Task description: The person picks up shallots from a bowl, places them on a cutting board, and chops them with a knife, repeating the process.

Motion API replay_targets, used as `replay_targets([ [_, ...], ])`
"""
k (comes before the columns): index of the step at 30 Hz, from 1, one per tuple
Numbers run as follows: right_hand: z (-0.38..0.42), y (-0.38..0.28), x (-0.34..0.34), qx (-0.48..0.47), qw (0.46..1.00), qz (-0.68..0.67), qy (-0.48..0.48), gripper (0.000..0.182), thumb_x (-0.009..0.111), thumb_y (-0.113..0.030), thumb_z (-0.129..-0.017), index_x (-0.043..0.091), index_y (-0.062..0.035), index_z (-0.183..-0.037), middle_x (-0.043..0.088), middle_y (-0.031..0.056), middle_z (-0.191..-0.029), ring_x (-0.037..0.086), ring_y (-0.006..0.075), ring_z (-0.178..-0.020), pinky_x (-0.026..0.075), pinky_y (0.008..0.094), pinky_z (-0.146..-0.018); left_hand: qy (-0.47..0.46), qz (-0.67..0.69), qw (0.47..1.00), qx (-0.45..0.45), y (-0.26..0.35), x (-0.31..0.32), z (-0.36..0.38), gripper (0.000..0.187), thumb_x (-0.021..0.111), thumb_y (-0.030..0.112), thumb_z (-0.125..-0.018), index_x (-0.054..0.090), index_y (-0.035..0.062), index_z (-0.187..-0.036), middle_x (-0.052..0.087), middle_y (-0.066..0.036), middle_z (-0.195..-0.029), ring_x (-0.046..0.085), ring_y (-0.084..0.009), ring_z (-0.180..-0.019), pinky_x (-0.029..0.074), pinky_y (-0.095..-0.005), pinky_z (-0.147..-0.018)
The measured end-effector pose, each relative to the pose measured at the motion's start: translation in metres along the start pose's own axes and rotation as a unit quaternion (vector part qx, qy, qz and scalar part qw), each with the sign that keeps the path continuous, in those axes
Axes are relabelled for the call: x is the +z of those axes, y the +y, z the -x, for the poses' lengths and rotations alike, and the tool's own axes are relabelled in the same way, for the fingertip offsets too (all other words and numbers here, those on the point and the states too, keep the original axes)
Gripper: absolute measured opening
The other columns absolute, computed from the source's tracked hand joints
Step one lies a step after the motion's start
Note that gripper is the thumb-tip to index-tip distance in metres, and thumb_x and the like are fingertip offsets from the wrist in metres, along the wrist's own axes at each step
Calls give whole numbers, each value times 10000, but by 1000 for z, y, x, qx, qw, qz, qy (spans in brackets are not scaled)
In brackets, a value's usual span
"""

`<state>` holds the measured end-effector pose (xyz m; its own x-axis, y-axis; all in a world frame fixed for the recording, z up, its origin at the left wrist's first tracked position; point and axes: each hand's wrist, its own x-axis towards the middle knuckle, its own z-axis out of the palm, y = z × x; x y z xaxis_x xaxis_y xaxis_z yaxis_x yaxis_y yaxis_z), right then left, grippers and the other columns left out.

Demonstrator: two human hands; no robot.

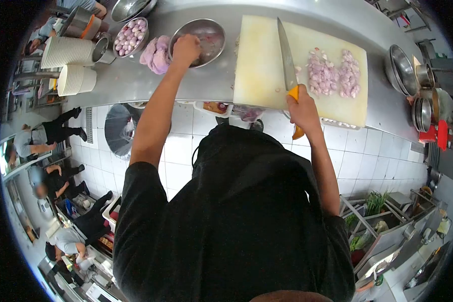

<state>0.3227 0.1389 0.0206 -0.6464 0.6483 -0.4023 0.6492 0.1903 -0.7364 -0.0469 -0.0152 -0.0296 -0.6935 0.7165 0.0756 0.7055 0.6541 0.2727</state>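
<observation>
My right hand is wrapped round the yellow handle of a large kitchen knife. Its blade lies over the left half of a pale cutting board, pointing away from me. To the blade's right, chopped shallots form one heap and a second heap. My left hand reaches into a steel bowl with a few small scraps at the bottom. Its fingers are curled downward, and whatever they pinch is hidden. A crumpled pinkish-purple cloth lies just left of that bowl.
A bowl of peeled shallots stands at the back left, near stacked white containers. Steel bowls sit at the right end of the counter. Below the edge is a lined bin. Other people work far left.
</observation>
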Motion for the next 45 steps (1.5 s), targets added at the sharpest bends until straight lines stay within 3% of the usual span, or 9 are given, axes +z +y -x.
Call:
replay_targets([
  [2,-2,6,-12,9,1000,-10,17,311,545,-177,-943,445,18,-1163,653,292,-756,657,400,-549,522,492,-539,-14,-7,1000,-13,2,4,-4,230,699,159,-748,782,111,-957,735,-171,-1012,691,-366,-1006,528,-448,-954],
  [7,-14,35,-26,-31,994,47,95,316,558,-181,-932,464,28,-1149,661,320,-830,649,508,-802,508,552,-727,21,44,998,-30,15,-11,-6,230,705,138,-748,779,105,-964,742,-154,-992,704,-336,-975,548,-433,-904],
  [10,-5,24,-29,-34,994,38,96,320,567,-190,-930,470,23,-1147,656,330,-846,631,529,-852,492,567,-765,73,194,978,5,60,-42,5,232,709,148,-757,765,85,-973,742,-154,-974,708,-327,-946,556,-405,-860],
  [13,-3,12,-17,-62,994,39,77,314,576,-209,-934,467,10,-1130,652,336,-841,634,528,-836,487,576,-757,25,236,970,55,129,-47,38,220,713,144,-769,742,50,-966,729,-156,-958,703,-321,-911,560,-397,-818],
  [15,1,-5,-8,-50,997,41,51,312,580,-214,-935,460,6,-1120,650,340,-837,635,529,-831,488,581,-757,21,266,952,154,146,-9,52,191,718,107,-772,719,24,-944,704,-151,-966,693,-316,-886,561,-397,-786],
  [18,-2,-11,6,-62,996,60,36,315,584,-222,-934,446,11,-1094,649,341,-830,639,530,-818,495,588,-759,-24,282,945,164,166,23,69,193,739,110,-817,716,32,-992,701,-138,-993,714,-277,-870,572,-359,-790],
  [24,-3,-23,14,-83,991,104,25,306,574,-211,-935,448,29,-1079,655,334,-839,643,527,-820,503,581,-773,63,324,922,203,164,39,81,182,708,58,-849,737,22,-1025,701,-126,-1050,705,-280,-905,572,-345,-791],
  [36,9,-63,5,-24,991,127,-35,307,541,-203,-956,453,52,-1102,658,345,-946,641,505,-962,486,560,-881,24,409,904,123,164,37,84,171,713,52,-854,740,13,-1019,712,-94,-1052,707,-215,-852,571,-302,-751],
  [45,-27,-42,27,-39,993,108,-21,309,549,-177,-935,448,57,-1109,661,341,-870,663,511,-869,519,567,-808,67,409,900,132,165,43,84,129,700,45,-844,729,-5,-960,703,-100,-992,684,-237,-742,562,-306,-684],
])
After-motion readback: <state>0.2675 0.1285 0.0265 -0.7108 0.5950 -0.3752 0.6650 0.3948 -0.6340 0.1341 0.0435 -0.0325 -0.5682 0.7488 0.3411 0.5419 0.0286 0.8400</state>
